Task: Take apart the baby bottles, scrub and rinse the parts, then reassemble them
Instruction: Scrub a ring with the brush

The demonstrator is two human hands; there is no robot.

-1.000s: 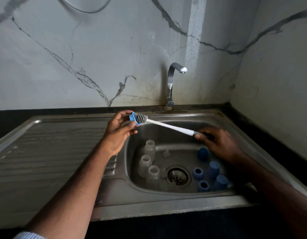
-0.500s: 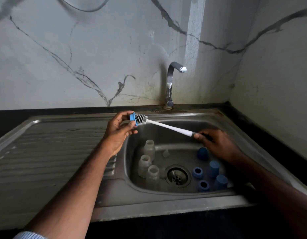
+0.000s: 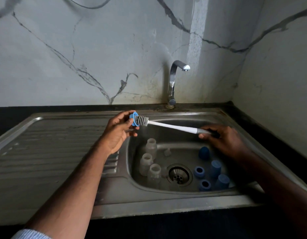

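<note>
My left hand point(image 3: 117, 133) pinches a blue bottle ring point(image 3: 133, 120) above the left rim of the sink basin point(image 3: 166, 191). My right hand point(image 3: 223, 139) grips the grey handle of a white bottle brush point(image 3: 170, 125), whose bristle head sits inside the ring. Three clear bottle bodies point(image 3: 146, 163) stand at the basin's left. Two blue rings point(image 3: 199, 171) and three blue caps point(image 3: 215, 168) lie at its right. A small clear teat point(image 3: 167, 151) rests near the back of the basin.
A chrome tap point(image 3: 173, 80) rises behind the basin, no water running. The ridged steel drainboard point(image 3: 51, 152) spreads to the left. The drain point(image 3: 178, 175) is at the basin's middle. A marble wall closes the back and right side; a dark counter edge runs along the front.
The brush has shifted slightly inside the blue ring; both hands stay at nearly the same place above the sink.
</note>
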